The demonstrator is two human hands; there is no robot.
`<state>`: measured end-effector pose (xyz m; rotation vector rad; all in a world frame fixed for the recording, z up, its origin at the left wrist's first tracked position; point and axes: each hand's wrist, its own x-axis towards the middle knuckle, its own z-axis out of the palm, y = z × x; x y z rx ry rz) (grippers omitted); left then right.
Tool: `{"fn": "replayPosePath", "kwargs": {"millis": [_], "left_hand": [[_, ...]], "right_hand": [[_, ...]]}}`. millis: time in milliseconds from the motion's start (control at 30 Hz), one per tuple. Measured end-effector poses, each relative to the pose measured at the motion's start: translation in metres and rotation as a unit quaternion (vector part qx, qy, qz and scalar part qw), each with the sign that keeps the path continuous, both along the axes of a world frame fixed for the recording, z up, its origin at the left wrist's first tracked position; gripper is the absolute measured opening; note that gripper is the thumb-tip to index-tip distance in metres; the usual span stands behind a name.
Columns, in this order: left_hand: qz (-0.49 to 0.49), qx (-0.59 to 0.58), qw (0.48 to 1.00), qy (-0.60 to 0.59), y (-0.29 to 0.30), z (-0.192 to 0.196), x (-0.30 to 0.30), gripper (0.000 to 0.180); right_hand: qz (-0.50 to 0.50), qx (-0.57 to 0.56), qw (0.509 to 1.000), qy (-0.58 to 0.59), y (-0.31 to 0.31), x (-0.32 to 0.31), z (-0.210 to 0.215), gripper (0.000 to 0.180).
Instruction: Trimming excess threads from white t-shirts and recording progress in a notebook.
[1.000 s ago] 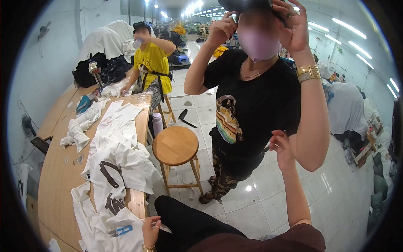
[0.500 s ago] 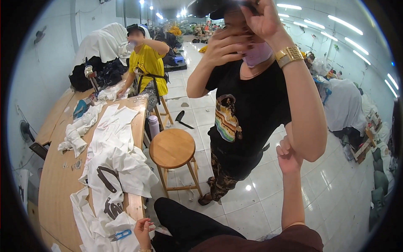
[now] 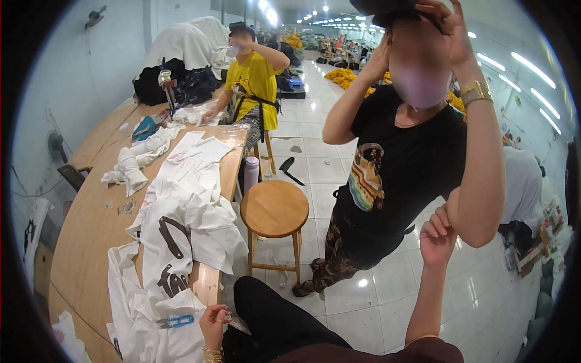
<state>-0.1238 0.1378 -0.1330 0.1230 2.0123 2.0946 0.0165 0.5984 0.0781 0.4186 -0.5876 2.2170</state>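
My left hand point(image 3: 214, 327), with a ring and gold bracelets, is at the table's front edge. Its fingers are bent together; what they hold, if anything, is too small to make out. Beside it, blue-handled thread snips point(image 3: 180, 321) lie on a white garment point(image 3: 181, 233) with dark printed lettering. My right hand point(image 3: 437, 236) is raised on the right, fingers curled in against the elbow of a person in a black T-shirt point(image 3: 399, 163). Whether anything is in its palm is hidden.
A round wooden stool point(image 3: 274, 209) stands beside the long wooden table point(image 3: 78, 242). A lilac bottle point(image 3: 251, 172) is behind it. A co-worker in a yellow shirt point(image 3: 251, 85) is at the table's far end. A black object point(image 3: 292, 169) lies on the tiled floor.
The view has swung so that the scene sits further right. The standing person's hands have moved from before the face to the sides of the head and the cap. My hands look much the same.
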Motion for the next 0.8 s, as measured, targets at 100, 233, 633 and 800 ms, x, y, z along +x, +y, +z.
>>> {"fn": "replayPosePath", "kwargs": {"millis": [100,233,633,800], "left_hand": [[-0.003,0.003,1.000,-0.001,0.001,0.006,0.003,0.014],[0.006,-0.006,1.000,-0.001,0.002,0.011,0.004,0.014],[-0.010,0.012,1.000,-0.005,0.004,0.010,0.001,0.015],[0.009,0.008,1.000,-0.007,-0.004,0.010,0.006,0.014]], "right_hand": [[0.025,-0.007,0.999,0.025,-0.005,-0.009,-0.002,0.024],[0.023,-0.013,0.999,0.024,-0.012,-0.017,-0.007,0.023],[0.046,-0.027,0.998,0.039,-0.033,-0.035,-0.007,0.020],[0.061,-0.044,0.996,0.043,-0.042,-0.055,-0.020,0.013]]}}
